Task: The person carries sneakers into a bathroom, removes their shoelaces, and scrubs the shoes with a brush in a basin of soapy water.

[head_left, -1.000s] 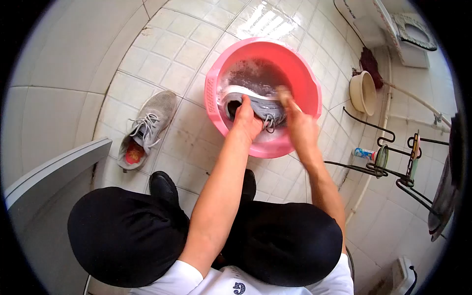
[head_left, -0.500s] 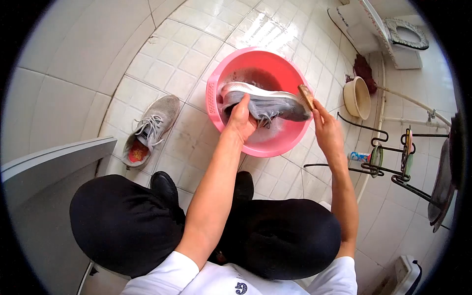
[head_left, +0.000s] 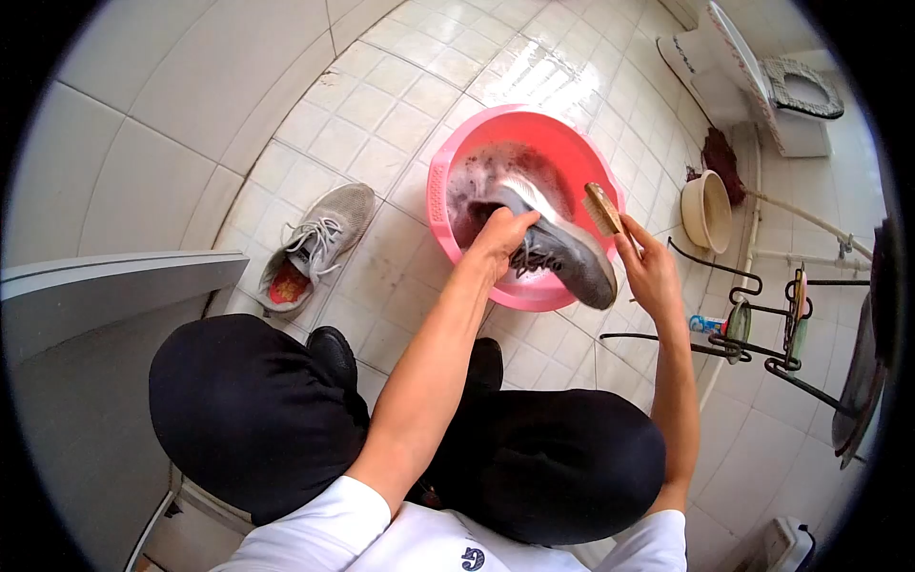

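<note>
A wet grey sneaker (head_left: 570,250) with a white sole is tilted over the pink basin (head_left: 439,195), its toe past the near right rim. My left hand (head_left: 502,238) grips it around the ankle opening. Foamy, dark water (head_left: 519,162) lies in the basin. Just right of the shoe, my right hand (head_left: 651,272) holds a scrubbing brush (head_left: 600,208) by its handle, bristles facing the shoe and apart from it. The matching sneaker (head_left: 324,238), with white laces and a red insole, rests on the floor to the left.
A cream basin (head_left: 706,212) leans by the pipes (head_left: 799,203) at right, near a dark red cloth-like heap (head_left: 721,162). A black metal rack (head_left: 762,315) stands close to my right forearm. The toilet (head_left: 801,95) is at far right, a grey door edge (head_left: 124,267) at left.
The sneaker's toe has swung down toward me, and its laces now face me more. The brush has come off the toe. My view has shifted slightly.
</note>
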`<state>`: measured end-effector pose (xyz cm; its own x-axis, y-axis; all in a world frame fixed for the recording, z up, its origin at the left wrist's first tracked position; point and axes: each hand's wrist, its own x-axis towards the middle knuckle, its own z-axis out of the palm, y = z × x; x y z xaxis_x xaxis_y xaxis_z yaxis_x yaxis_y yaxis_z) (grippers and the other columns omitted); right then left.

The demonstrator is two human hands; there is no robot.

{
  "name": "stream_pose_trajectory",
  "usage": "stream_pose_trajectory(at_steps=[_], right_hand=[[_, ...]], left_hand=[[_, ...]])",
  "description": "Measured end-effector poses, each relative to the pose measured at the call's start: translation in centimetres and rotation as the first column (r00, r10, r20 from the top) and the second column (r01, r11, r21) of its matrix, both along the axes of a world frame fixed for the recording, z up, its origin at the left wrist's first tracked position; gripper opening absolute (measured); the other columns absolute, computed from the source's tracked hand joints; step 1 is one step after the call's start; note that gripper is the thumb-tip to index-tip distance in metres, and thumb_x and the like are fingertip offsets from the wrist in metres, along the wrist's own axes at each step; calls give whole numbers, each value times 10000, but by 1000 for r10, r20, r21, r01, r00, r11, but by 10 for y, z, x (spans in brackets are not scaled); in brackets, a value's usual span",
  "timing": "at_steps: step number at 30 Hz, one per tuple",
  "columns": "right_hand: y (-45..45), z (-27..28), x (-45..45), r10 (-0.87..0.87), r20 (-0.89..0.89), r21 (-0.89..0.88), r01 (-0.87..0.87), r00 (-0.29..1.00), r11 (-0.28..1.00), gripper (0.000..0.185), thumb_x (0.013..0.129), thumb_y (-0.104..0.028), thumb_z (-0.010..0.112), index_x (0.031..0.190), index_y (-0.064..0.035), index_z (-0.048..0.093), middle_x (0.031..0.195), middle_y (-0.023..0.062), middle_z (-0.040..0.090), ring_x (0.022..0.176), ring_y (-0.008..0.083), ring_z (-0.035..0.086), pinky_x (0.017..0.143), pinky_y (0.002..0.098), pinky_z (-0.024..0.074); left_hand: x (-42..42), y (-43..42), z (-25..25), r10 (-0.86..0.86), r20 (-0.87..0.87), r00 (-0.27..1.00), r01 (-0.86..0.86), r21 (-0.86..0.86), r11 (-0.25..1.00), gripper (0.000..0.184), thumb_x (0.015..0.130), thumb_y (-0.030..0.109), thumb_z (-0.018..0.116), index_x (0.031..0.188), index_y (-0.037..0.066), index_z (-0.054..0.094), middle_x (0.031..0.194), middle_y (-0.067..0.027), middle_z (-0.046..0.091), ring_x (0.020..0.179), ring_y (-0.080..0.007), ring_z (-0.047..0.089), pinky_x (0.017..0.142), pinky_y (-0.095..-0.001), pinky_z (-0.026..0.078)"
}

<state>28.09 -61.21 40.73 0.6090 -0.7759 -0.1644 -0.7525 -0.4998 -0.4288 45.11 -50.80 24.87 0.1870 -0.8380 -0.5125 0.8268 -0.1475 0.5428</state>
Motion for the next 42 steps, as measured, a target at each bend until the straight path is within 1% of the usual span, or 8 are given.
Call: stream_pose_trajectory(at_steps=[6, 14, 18, 24, 27, 34, 37, 42], right_hand=[[-2, -16, 21, 50, 20, 84, -51, 999, 995, 425, 997, -279, 621, 1343, -33, 621, 1150, 251, 708, 1104, 316, 700, 938, 365, 516], [-11, -23, 6, -55, 80, 47, 51, 995, 998, 459, 1021, -305, 612, 1379, -19, 595, 826, 76, 698, 688, 101, 600, 655, 291, 499], [-23, -24, -8, -151, 172, 68, 141, 973, 988, 476, 1029, -328, 600, 1376, -2, 590, 650, -27, 535, 536, 43, 407, 471, 257, 321], [-14, -26, 1, -167, 187, 138, 142, 968, 980, 435, 1031, -301, 593, 1346, -2, 609, 707, 4, 587, 615, 55, 484, 542, 265, 397], [-23, -57, 7, -74, 274, 148, 34, 959, 988, 404, 1023, -292, 593, 1307, -8, 629, 799, 95, 678, 748, 133, 622, 667, 321, 484], [-49, -150, 38, -76, -406, -117, 30, 911, 993, 438, 973, -245, 501, 1374, -82, 572, 1021, 279, 699, 991, 444, 678, 858, 510, 542], [-22, -188, 40, -40, -363, -41, 27, 931, 999, 466, 960, -225, 505, 1397, -70, 554, 1043, 276, 700, 1001, 435, 684, 877, 509, 539], [-1, -144, 18, 85, 367, -22, -83, 926, 996, 453, 1005, -229, 552, 1446, -128, 533, 1081, 263, 697, 1010, 421, 683, 865, 444, 546]], left_hand=[[-8, -4, -32, 56, -303, 951, -5, 167, 986, 240, 989, 168, 608, 1093, -48, 626, 952, -141, 698, 785, -239, 721, 651, -404, 593], [-18, -18, -17, 252, 220, 942, -264, 25, 964, 350, 959, 109, 602, 1279, -29, 573, 1140, -116, 672, 1057, -218, 625, 930, -362, 475], [-7, -20, 20, 218, 736, 641, -271, -48, 961, 320, 958, 122, 554, 1237, -35, 567, 1140, -276, 670, 1079, -412, 651, 947, -497, 475], [-8, -7, 16, -226, 949, 220, -94, 251, 963, 263, 969, 166, 436, 1028, -2, 628, 929, -322, 684, 892, -515, 665, 829, -614, 505], [-4, -9, 23, -305, 932, 198, -133, 333, 933, 240, 953, 143, 447, 1009, 0, 632, 933, -322, 684, 895, -517, 666, 834, -610, 507], [22, -7, 0, -330, 904, 273, -135, 375, 917, 270, 947, 192, 528, 1013, -61, 595, 1019, -382, 636, 1018, -551, 604, 907, -593, 465], [21, -3, -7, -263, 916, 303, -148, 318, 936, 285, 937, 189, 549, 1004, -86, 590, 1014, -390, 627, 1010, -557, 598, 911, -596, 455], [21, -9, -25, -249, 923, 294, -183, 310, 933, 253, 947, 181, 541, 1005, -59, 597, 988, -375, 644, 976, -531, 626, 875, -589, 489]])
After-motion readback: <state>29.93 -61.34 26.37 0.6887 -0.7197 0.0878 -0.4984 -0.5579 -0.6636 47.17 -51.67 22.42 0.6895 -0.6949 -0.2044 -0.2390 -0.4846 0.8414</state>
